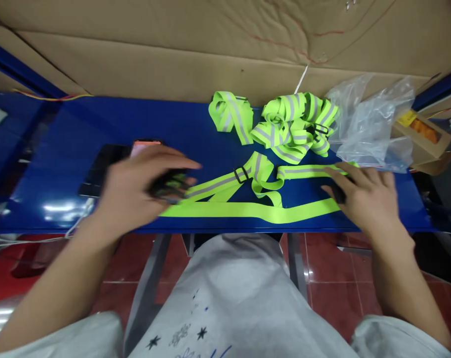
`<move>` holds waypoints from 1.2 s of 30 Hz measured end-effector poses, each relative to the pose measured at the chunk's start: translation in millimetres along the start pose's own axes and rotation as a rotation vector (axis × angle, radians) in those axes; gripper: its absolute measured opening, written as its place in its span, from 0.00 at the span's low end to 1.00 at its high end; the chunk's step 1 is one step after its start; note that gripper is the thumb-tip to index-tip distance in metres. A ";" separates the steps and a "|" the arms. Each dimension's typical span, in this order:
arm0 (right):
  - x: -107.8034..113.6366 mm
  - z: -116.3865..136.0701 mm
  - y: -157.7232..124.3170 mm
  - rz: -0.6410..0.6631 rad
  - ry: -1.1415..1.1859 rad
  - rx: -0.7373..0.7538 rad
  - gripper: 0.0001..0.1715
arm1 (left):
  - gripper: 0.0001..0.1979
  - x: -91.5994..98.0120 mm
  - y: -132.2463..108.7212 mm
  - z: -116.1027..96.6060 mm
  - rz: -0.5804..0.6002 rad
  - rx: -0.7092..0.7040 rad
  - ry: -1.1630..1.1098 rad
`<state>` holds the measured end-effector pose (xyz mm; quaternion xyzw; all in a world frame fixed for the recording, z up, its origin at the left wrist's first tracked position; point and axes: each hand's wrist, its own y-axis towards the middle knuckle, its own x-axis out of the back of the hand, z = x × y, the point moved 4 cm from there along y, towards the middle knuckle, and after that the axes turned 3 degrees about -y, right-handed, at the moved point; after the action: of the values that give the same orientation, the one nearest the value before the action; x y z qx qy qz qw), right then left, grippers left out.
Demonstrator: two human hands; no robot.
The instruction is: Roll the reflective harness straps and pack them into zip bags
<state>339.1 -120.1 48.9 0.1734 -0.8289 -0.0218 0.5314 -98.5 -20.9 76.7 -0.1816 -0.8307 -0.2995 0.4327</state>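
Note:
A neon yellow reflective strap harness [248,199] lies stretched across the blue table [80,129]. My left hand [136,186] is blurred by motion and curls over the harness's left end, where a dark buckle piece [169,184] shows under the fingers. My right hand [363,194] rests on the harness's right end, fingers bent, pinching a dark end piece against the table. Several more folded neon straps [285,122] lie heaped behind the stretched one.
Clear plastic bags [370,124] lie at the back right, beside a small cardboard box with an orange window [422,134]. A phone [106,166] lies by my left hand. Cardboard sheets [210,44] stand behind the table. Red tiled floor shows below.

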 end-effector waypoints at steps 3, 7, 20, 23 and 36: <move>-17.1 19.9 29.3 0.077 0.078 0.182 0.27 | 0.27 -61.0 43.2 -56.7 0.192 -0.391 0.178; -40.9 16.8 39.3 0.114 0.201 0.218 0.26 | 0.25 -123.8 82.7 -72.7 0.383 -0.578 0.303; -47.7 5.7 -16.9 0.124 0.232 0.133 0.38 | 0.15 -75.6 130.7 9.6 0.511 0.190 -0.440; -51.8 2.4 -23.0 0.131 0.332 0.100 0.44 | 0.15 -75.0 130.1 7.2 0.349 0.177 -0.463; -10.6 0.9 -4.0 -0.029 0.300 -0.081 0.33 | 0.26 -48.2 85.0 0.6 -0.132 -0.120 -0.274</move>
<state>343.3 -120.7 38.4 0.1652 -0.7360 -0.0367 0.6555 -24.2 41.5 65.6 -0.1914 -0.8727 -0.3490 0.2829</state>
